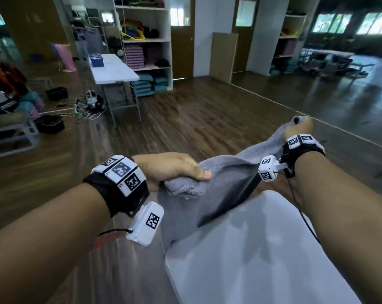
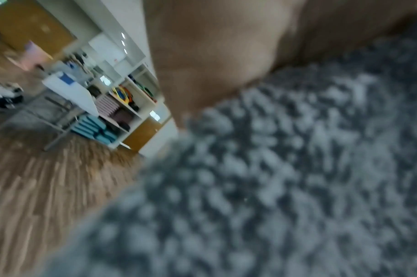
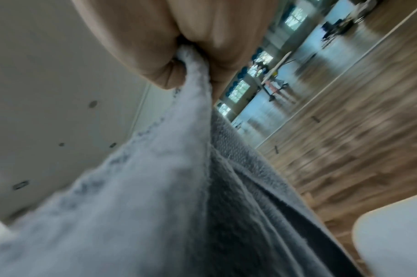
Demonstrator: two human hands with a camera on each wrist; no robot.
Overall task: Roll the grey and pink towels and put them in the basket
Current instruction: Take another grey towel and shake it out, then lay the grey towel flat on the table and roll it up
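The grey towel (image 1: 225, 178) hangs stretched between both hands above the far end of a white table (image 1: 262, 249). My left hand (image 1: 174, 167) grips one bunched corner, thumb on top. My right hand (image 1: 299, 128), higher and farther out, grips the opposite corner, and the cloth sags down onto the table edge. The left wrist view is filled by blurred grey towel (image 2: 262, 178) under my palm (image 2: 214, 56). In the right wrist view the towel (image 3: 155, 187) runs down from my closed fingers (image 3: 160, 61). No basket for the task shows. A pink cloth (image 1: 65, 55) hangs far off at the back left.
Wooden floor (image 1: 185, 119) surrounds the table. A second white folding table (image 1: 113, 69) with a blue box stands at the back left, with cables on the floor beside it. White shelves (image 1: 148, 51) hold stacked mats and cushions. Dark bins (image 1: 50, 123) sit at the left.
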